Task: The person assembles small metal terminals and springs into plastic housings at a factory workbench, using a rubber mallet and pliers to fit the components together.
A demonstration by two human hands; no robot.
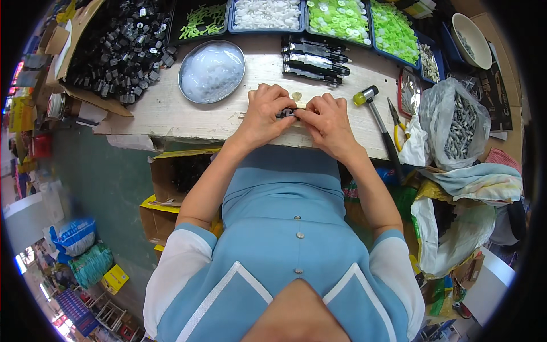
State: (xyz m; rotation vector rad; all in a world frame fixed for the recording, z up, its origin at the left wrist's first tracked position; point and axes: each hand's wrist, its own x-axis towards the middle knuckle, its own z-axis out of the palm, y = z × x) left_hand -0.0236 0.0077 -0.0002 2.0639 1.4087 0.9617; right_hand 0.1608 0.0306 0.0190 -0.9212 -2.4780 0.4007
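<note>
Near the front edge of the pale workbench (154, 122), both hands meet over a small dark part with grey metal (289, 113). My left hand (265, 111) pinches its left side, fingers curled. On its right side, my right hand (326, 118) grips with thumb and fingertips. Much of the part is hidden behind the fingers, so its exact kind cannot be made out. Just beyond the hands, several long black and silver assemblies (313, 61) lie side by side. A round metal dish (212, 71) with a clear plastic lining is to the left of them.
A carton of black parts (122, 51) stands at left. Bins of green sticks (203, 21), white pieces (266, 14) and green discs (339, 20) line the back. At right lie a hammer (380, 117), yellow-handled pliers (397, 122) and a bag of metal parts (458, 125).
</note>
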